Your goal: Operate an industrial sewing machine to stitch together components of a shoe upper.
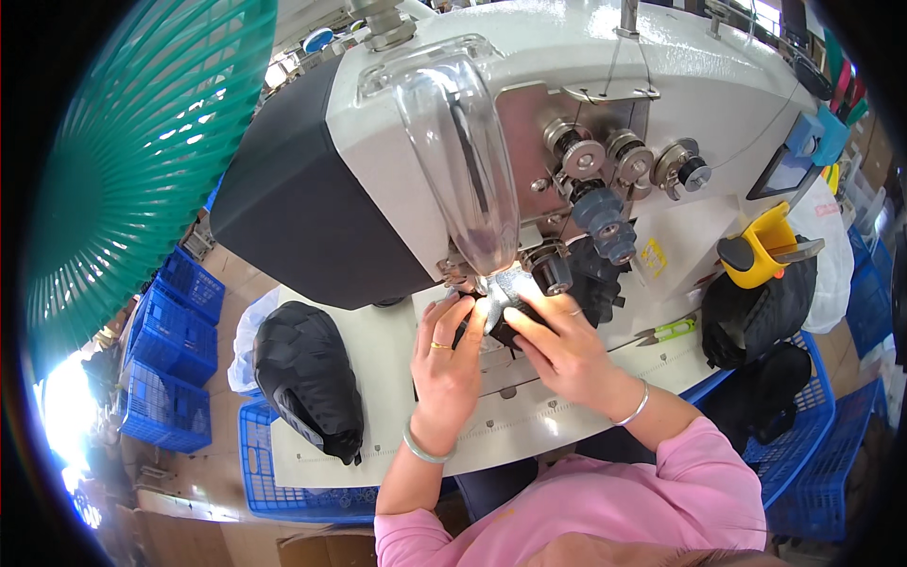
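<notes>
- A workshop with a green fan (142, 142) and stacked blue crates (170, 378) surrounds a pale table (406, 454) carrying a big white sewing machine (368, 132).
- The grey shiny piece (507, 286) (cloth-like, though glare hides its detail) lies at the machine's needle area, just below the clear guard (458, 170).
- The left hand (449, 364) has its fingers bent and close together, tips at the piece's left side; the right hand (567, 350) is more loosely curled, fingertips on its right side. Whether either pinches or merely presses, I cannot tell.
- A black bag (307, 373) sits left of the hands; green snips (669, 332) lie to their right.
- The step in hand looks like lining up the piece for stitching.
- The next move probably calls for steadying it flat, fingertips clear of the needle.
</notes>
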{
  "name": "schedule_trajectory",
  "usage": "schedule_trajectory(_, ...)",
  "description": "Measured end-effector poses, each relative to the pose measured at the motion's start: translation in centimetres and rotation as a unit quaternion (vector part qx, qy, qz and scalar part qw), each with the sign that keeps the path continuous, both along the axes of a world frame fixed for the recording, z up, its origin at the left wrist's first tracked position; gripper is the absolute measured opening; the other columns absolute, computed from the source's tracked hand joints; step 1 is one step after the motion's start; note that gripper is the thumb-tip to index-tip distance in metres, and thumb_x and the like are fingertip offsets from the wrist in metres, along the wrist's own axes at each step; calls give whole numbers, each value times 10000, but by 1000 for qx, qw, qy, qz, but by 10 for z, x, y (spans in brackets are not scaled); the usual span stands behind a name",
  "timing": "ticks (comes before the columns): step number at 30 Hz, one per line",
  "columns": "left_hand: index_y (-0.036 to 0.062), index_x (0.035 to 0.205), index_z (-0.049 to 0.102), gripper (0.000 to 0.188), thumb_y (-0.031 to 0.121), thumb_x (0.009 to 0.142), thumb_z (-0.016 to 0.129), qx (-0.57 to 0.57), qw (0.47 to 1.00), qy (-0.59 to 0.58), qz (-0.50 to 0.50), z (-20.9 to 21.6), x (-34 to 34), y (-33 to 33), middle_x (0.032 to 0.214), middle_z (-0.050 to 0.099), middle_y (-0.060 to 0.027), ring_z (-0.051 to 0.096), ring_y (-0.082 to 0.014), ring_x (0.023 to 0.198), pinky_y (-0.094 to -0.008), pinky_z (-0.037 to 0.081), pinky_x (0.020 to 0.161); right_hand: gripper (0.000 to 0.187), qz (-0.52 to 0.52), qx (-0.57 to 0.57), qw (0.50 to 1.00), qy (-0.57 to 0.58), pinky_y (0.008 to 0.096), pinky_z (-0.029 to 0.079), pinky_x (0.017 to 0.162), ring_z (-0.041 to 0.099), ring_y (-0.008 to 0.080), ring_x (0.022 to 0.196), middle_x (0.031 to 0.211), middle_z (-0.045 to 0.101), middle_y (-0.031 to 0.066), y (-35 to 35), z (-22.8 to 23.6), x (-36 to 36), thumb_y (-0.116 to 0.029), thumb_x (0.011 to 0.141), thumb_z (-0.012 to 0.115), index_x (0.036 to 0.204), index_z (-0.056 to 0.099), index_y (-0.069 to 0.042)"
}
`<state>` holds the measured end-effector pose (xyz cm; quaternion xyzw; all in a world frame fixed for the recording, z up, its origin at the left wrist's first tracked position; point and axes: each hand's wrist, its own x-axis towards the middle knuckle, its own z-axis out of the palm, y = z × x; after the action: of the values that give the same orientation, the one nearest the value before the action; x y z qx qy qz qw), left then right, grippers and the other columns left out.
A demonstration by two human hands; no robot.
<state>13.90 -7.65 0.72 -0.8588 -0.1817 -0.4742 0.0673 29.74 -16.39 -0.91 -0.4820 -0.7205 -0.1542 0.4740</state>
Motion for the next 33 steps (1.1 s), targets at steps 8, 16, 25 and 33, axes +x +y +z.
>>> schedule_trajectory(8, 29, 917, 736, 220, -55, 713, 735, -156, 981, -113, -20, 6, 1, 3, 887, 701, -77, 647, -242, 728, -324, 523, 653, 431, -125, -120, 984, -39, 353, 485, 581, 556, 237, 686, 775, 512, 59, -2, 8, 3, -134, 863, 669, 1289, 612, -102)
schedule_trajectory(16, 25, 913, 736, 267, -79, 667, 725, -22, 997, -61, -35, 2, -1, 2, 969, 692, -95, 684, -276, 814, -340, 561, 722, 412, -80, -150, 985, 20, 373, 470, 532, 556, 261, 600, 738, 507, 100, -3, 9, 7, -147, 903, 624, 1302, 589, -52)
schedule_trajectory(25, 20, 913, 733, 280, -94, 658, 705, -10, 997, -54, -49, 7, 1, 7, 968, 692, -94, 693, -277, 847, -339, 569, 742, 405, -131, -117, 984, 4, 362, 466, 506, 553, 258, 557, 764, 509, 95, 3, -2, -2, -166, 928, 617, 1318, 576, -63)
schedule_trajectory(33, 11, 910, 735, 216, -67, 708, 725, -19, 993, -74, -87, 7, -4, 25, 934, 704, -95, 702, -259, 834, -326, 567, 717, 442, -177, -118, 977, -22, 359, 479, 491, 577, 256, 548, 784, 502, 98, 7, 1, -16, -193, 930, 623, 1348, 553, -70)
